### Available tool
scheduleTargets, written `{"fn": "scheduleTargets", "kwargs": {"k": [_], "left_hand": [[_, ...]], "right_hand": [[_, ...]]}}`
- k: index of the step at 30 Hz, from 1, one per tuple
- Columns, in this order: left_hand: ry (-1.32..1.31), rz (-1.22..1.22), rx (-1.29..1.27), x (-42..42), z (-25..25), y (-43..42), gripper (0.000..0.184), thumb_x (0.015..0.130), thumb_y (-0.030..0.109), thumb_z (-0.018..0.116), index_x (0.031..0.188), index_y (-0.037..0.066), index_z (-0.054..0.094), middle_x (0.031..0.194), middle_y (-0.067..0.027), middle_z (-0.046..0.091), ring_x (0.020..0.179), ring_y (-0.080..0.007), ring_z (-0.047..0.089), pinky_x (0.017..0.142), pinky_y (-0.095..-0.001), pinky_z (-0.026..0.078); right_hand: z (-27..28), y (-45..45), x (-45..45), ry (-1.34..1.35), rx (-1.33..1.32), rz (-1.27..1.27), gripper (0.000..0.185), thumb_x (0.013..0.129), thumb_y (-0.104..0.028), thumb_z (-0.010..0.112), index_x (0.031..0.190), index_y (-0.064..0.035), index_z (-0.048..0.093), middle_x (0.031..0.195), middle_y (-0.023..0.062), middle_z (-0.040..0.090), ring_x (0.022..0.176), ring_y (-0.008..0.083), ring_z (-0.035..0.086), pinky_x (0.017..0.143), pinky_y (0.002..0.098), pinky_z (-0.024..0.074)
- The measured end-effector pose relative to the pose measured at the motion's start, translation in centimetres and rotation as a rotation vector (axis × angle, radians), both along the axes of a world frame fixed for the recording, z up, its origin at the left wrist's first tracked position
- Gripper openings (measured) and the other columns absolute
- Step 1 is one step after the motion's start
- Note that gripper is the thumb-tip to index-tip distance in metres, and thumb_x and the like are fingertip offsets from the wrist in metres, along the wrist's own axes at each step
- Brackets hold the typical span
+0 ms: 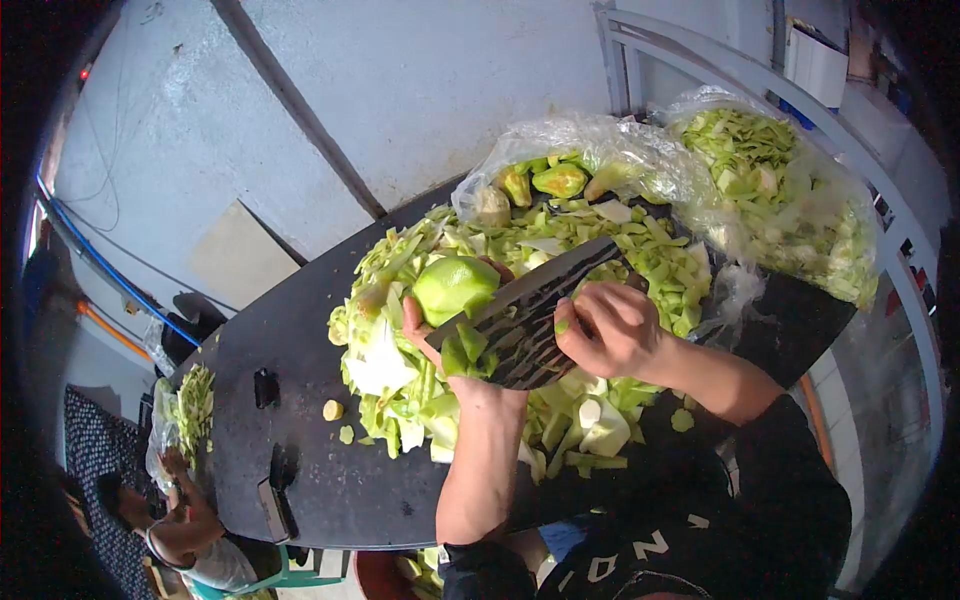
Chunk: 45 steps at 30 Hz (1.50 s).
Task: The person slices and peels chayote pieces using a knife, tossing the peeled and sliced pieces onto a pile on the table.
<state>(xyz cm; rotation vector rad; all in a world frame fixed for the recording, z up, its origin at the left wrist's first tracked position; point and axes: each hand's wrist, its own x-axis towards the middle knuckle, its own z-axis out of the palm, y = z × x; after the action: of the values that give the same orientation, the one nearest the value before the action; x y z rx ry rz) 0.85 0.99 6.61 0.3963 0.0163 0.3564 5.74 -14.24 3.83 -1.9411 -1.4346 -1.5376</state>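
A partly peeled green fruit (pixel 455 289) rests in my left hand (pixel 420 325), whose thumb shows at the fruit's side while the other fingers are mostly hidden. My right hand (pixel 612 330) is closed around the handle of a broad cleaver (pixel 540 318). The dark, wet-looking blade lies across the front of the fruit and over my left palm. Green peel pieces (pixel 466 350) cling to the blade's lower left end. Beneath both hands spreads a large heap of pale green peelings and chunks (pixel 400 400).
Behind the heap, an open plastic bag holds whole fruits (pixel 560 180). Another full bag of green pieces (pixel 790 200) stands at the right by a metal rail. A phone (pixel 274 508) lies on the dark table (pixel 350 500). Another person (pixel 190 535) sits at lower left near peelings (pixel 194 405).
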Motion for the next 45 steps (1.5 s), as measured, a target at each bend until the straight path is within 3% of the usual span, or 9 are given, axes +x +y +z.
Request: {"fn": "scheduleTargets", "kwargs": {"k": [6, 16, 18, 21, 26, 32, 35, 38, 45], "left_hand": [[0.057, 0.127, -0.011, 0.4, 0.6, -0.2, 0.051, 0.091, 0.053, 0.047, 0.115, 0.010, 0.058, 0.112, -0.0091, 0.064, 0.105, -0.0281, 0.059, 0.097, -0.0432, 0.045], [-0.053, -0.023, 0.096, 0.0, -0.2, 0.4, 0.055, 0.088, 0.057, 0.046, 0.112, 0.009, 0.059, 0.106, -0.0109, 0.065, 0.099, -0.0260, 0.062, 0.089, -0.0411, 0.050], [-0.068, -0.033, 0.109, 0.2, -0.2, 0.3, 0.055, 0.087, 0.057, 0.049, 0.113, 0.009, 0.058, 0.108, -0.0109, 0.064, 0.101, -0.0257, 0.061, 0.092, -0.0397, 0.048], [-0.117, 0.049, -0.010, 0.1, 0.5, 0.0, 0.045, 0.088, 0.049, 0.055, 0.113, 0.012, 0.059, 0.110, -0.0078, 0.065, 0.104, -0.0259, 0.060, 0.099, -0.0468, 0.044], [-0.118, 0.082, -0.022, 0.0, 0.9, 0.3, 0.046, 0.086, 0.048, 0.057, 0.112, 0.010, 0.059, 0.109, -0.0087, 0.065, 0.103, -0.0274, 0.060, 0.097, -0.0471, 0.044], [-0.088, -0.037, 0.140, -0.5, 0.2, 1.0, 0.052, 0.083, 0.049, 0.053, 0.113, 0.007, 0.060, 0.106, -0.0134, 0.065, 0.101, -0.0286, 0.061, 0.092, -0.0422, 0.049], [-0.104, 0.007, 0.064, -0.1, 0.9, 0.3, 0.053, 0.082, 0.046, 0.053, 0.114, 0.005, 0.060, 0.105, -0.0132, 0.065, 0.098, -0.0286, 0.062, 0.090, -0.0410, 0.050], [-0.052, 0.087, -0.004, -0.2, 1.2, 0.4, 0.054, 0.080, 0.045, 0.053, 0.113, 0.004, 0.060, 0.105, -0.0116, 0.065, 0.097, -0.0263, 0.062, 0.088, -0.0386, 0.050], [-0.061, 0.053, 0.134, 0.1, 0.3, 0.8, 0.063, 0.075, 0.050, 0.053, 0.112, 0.000, 0.059, 0.101, -0.0131, 0.064, 0.092, -0.0273, 0.062, 0.083, -0.0371, 0.050]], "right_hand": [[-1.5, 0.1, 2.6, 0.380, 0.101, -0.118, 0.016, 0.074, -0.007, 0.060, 0.090, -0.0066, 0.056, 0.073, 0.0082, 0.056, 0.059, 0.0260, 0.061, 0.048, 0.0356, 0.0504], [1.1, -0.6, -0.4, 0.067, 0.006, 0.049, 0.016, 0.065, -0.009, 0.059, 0.081, -0.0043, 0.059, 0.066, 0.0028, 0.045, 0.055, 0.0157, 0.052, 0.046, 0.0283, 0.0470], [1.2, -0.8, -1.0, 0.164, -0.006, 0.024, 0.014, 0.068, -0.007, 0.060, 0.081, -0.0034, 0.058, 0.066, 0.0060, 0.049, 0.057, 0.0207, 0.057, 0.047, 0.0321, 0.0483], [0.1, -0.2, 1.7, 0.737, 0.127, 0.023, 0.015, 0.073, -0.003, 0.061, 0.086, -0.0031, 0.052, 0.076, 0.0132, 0.060, 0.066, 0.0341, 0.062, 0.054, 0.0429, 0.0501], [0.7, -0.6, 0.5, 0.577, 0.123, 0.060, 0.023, 0.068, 0.000, 0.064, 0.089, -0.0032, 0.054, 0.075, 0.0128, 0.060, 0.064, 0.0341, 0.062, 0.053, 0.0429, 0.0494], [1.8, -0.9, -1.4, 0.215, 0.015, 0.138, 0.019, 0.067, -0.004, 0.061, 0.086, -0.0019, 0.057, 0.064, 0.0074, 0.049, 0.053, 0.0229, 0.055, 0.044, 0.0349, 0.0453], [1.3, -0.6, -0.9, 0.275, 0.056, 0.111, 0.018, 0.068, -0.003, 0.062, 0.085, -0.0032, 0.057, 0.065, 0.0084, 0.051, 0.054, 0.0258, 0.057, 0.045, 0.0373, 0.0465], [0.8, -0.1, 0.1, 0.628, 0.151, 0.076, 0.021, 0.067, -0.002, 0.065, 0.086, -0.0054, 0.055, 0.070, 0.0112, 0.056, 0.060, 0.0321, 0.061, 0.050, 0.0422, 0.0489], [2.6, -1.6, -1.7, 0.307, 0.043, 0.197, 0.021, 0.066, -0.007, 0.065, 0.084, -0.0018, 0.056, 0.066, 0.0069, 0.049, 0.053, 0.0227, 0.054, 0.046, 0.0342, 0.0466]]}}
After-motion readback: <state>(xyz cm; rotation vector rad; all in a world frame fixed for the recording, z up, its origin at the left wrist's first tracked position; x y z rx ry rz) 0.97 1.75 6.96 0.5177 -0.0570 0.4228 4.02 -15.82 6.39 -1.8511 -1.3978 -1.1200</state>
